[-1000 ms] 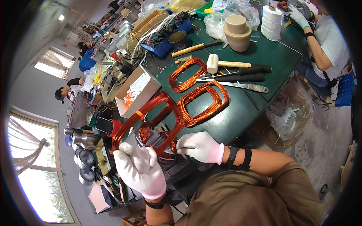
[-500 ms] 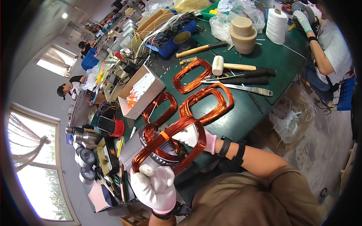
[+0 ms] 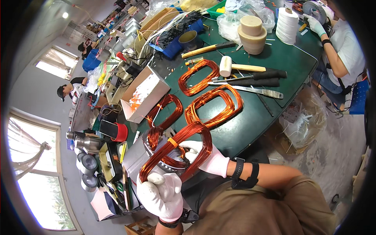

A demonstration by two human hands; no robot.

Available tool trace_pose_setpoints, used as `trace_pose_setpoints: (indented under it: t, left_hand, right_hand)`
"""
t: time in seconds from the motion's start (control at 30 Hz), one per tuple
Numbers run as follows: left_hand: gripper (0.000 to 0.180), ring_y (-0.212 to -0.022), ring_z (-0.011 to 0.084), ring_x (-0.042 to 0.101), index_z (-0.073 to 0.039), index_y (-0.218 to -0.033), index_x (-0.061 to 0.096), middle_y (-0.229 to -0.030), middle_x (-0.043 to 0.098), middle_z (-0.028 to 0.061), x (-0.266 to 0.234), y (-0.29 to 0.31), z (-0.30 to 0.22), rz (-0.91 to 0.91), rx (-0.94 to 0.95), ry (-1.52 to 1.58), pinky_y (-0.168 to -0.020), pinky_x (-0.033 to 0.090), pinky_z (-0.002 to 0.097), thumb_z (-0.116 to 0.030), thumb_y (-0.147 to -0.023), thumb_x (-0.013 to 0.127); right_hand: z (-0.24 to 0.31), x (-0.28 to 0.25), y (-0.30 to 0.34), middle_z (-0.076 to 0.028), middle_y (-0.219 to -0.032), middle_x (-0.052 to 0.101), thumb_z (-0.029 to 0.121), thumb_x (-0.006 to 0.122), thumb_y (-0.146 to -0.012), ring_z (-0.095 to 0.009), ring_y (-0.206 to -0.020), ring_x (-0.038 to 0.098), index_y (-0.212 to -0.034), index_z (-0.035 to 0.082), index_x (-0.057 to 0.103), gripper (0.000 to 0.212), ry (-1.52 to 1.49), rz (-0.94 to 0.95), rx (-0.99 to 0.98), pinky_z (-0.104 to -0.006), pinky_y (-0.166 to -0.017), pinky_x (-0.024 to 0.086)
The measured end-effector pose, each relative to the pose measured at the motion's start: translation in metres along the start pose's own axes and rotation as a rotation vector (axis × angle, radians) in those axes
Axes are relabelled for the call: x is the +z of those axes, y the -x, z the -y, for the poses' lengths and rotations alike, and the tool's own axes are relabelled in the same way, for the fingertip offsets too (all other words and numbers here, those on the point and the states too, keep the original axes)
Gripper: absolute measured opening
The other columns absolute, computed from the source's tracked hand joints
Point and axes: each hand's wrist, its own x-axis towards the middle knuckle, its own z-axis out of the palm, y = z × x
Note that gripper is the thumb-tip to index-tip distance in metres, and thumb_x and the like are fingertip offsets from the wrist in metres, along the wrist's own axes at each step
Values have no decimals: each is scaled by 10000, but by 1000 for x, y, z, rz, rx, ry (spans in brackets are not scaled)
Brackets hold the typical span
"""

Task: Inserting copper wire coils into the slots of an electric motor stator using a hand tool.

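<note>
A long loop of reddish copper wire [image 3: 160, 153], tied with an orange band [image 3: 172, 142], is tilted up between my white-gloved hands. My left hand [image 3: 162, 196] is closed around its lower-left end. My right hand [image 3: 213, 161] is behind its right side, gripping it with bent fingers reaching into the loop; the coil partly hides them. Below the loop sits a grey metal motor stator [image 3: 135, 152], partly covered, with copper windings [image 3: 154, 137] at its far edge. Another tied coil [image 3: 172, 113] lies just beyond.
More copper coils [image 3: 213, 105] lie on the green table [image 3: 250, 125]. A white-headed mallet [image 3: 226, 66], black-handled tools and a putty knife [image 3: 270, 93] lie farther back. An open box [image 3: 147, 105] holds white strips. Another person's gloved hand [image 3: 314, 25] works at far right.
My right hand has shifted down and slightly left, and more of its glove shows beneath the coil. The coil's far end has dipped a little. My left hand keeps its hold.
</note>
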Motion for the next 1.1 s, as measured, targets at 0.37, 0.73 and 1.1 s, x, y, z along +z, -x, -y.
trace_pose_setpoints:
  t: [0.37,0.73,1.1]
  left_hand:
    - [354,-481,58,305,-7,-1062,606,-630,376,-59,-4,-10,7,-91,41,-125,-496,346,289,-358,-1091,586]
    - [391,-520,82,348,2,-1045,591,-662,408,-29,-6,-12,7,-41,35,-206,-510,366,295,-386,-1089,577]
    - [345,-515,85,325,2,-1024,586,-659,402,-32,-7,-14,10,-19,81,-244,-512,379,298,-331,-1104,540]
  right_hand:
    - [9,-11,2,-80,-925,688,-5,572,-979,-186,-688,601,-1348,1,642,376,-682,81,437,-300,-574,483]
    - [18,-14,-3,-37,-794,655,99,569,-1047,-106,-562,539,-1272,39,676,257,-502,102,483,-283,-448,396]
    - [3,-18,16,-108,-935,712,62,556,-1003,-156,-687,683,-1260,-11,647,282,-744,-43,390,-314,-582,558]
